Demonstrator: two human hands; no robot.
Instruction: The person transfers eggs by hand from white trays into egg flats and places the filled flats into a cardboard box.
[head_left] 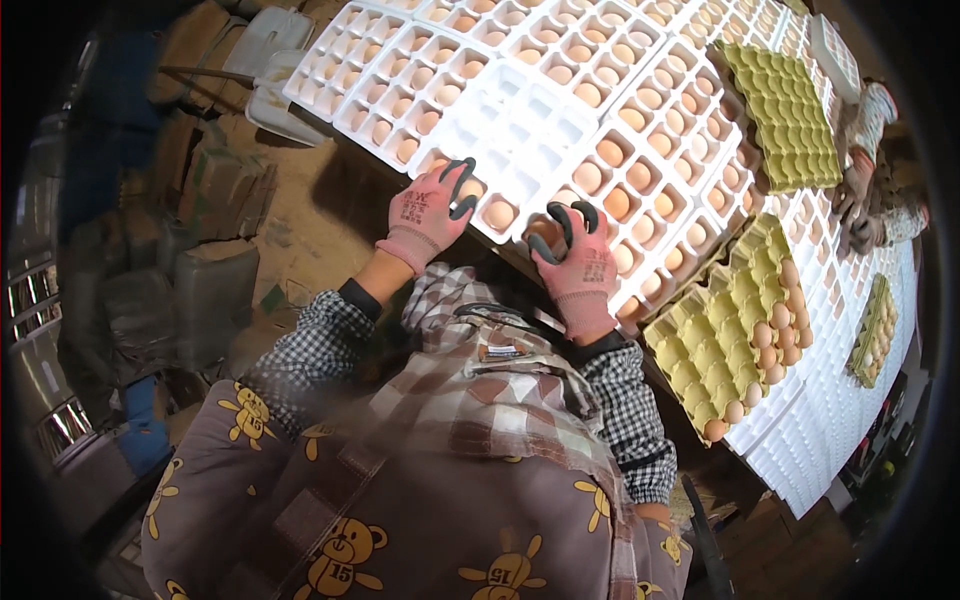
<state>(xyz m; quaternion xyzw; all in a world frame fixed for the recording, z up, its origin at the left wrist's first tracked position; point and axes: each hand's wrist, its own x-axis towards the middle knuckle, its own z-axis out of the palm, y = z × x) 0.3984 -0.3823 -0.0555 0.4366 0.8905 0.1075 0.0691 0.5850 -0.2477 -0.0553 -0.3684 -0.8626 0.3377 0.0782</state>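
overhead view, largest feature first. a long bench (850,420) covered with white plastic egg trays runs from the upper left to the lower right of the frame; the trays are too many and too bent by the lens to count exactly. the nearest white tray (520,130), a rectangle whose long axis runs from lower left to upper right, lies at the bench's near edge; its middle cells are bare, while pale brown eggs sit in cells along its near edge and in the neighbouring trays. four yellow-green pulp trays are visible: one (725,335) just right of the hands, tilted with its long axis from lower left to upper right and holding roughly a dozen eggs along its right and lower edges; one (785,120) above it with no eggs showing; a third (875,330) far right, partly filled; and the corner of a fourth at the top right rim. a second person's gloved hands (860,200) work at the far right. the wearer's left hand (430,210), in a pink glove with dark fingertips, rests on the tray's near left corner, fingers curled over an egg (470,188). the right hand (570,255), gloved alike, has its fingers closed round another egg (545,232) at the tray's near edge. a third egg (499,213) lies in a cell between the two hands.
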